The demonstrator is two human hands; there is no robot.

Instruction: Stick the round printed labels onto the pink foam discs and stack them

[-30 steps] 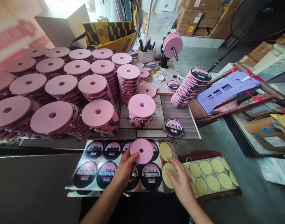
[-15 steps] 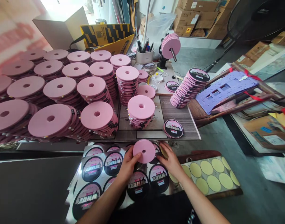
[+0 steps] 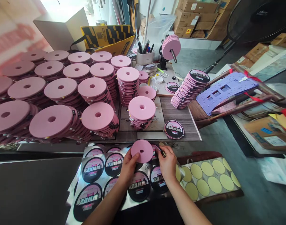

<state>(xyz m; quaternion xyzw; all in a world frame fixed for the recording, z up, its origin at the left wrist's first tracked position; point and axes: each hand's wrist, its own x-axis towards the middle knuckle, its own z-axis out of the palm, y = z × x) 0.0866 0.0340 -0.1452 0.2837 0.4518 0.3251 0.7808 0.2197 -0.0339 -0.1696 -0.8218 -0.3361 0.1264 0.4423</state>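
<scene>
My left hand (image 3: 128, 165) grips a thin pink foam disc (image 3: 145, 146) with a small centre hole, the thumb lying on its face. The disc hovers over a silver sheet of stickers (image 3: 146, 167) printed with round black and pink labels. To the right of the disc, my right hand (image 3: 168, 162) pinches the edge of a round label sticker (image 3: 154, 153) at the sheet's upper right part. The disc covers part of the area beside this sticker. Other label stickers (image 3: 138, 186) lie flat on the sheet under and between my forearms.
Stacks of pink discs (image 3: 97, 116) with pins fill the table's left side. One labelled disc (image 3: 174, 129) lies near the front edge, with a leaning stack (image 3: 189, 89) behind it. Yellow round stickers (image 3: 214, 184) are at right. A spindle (image 3: 173, 54) holds more discs at the back.
My right hand has drawn its fingers together onto the sticker's edge and turned inward. The pink disc in my left hand has shifted slightly left.
</scene>
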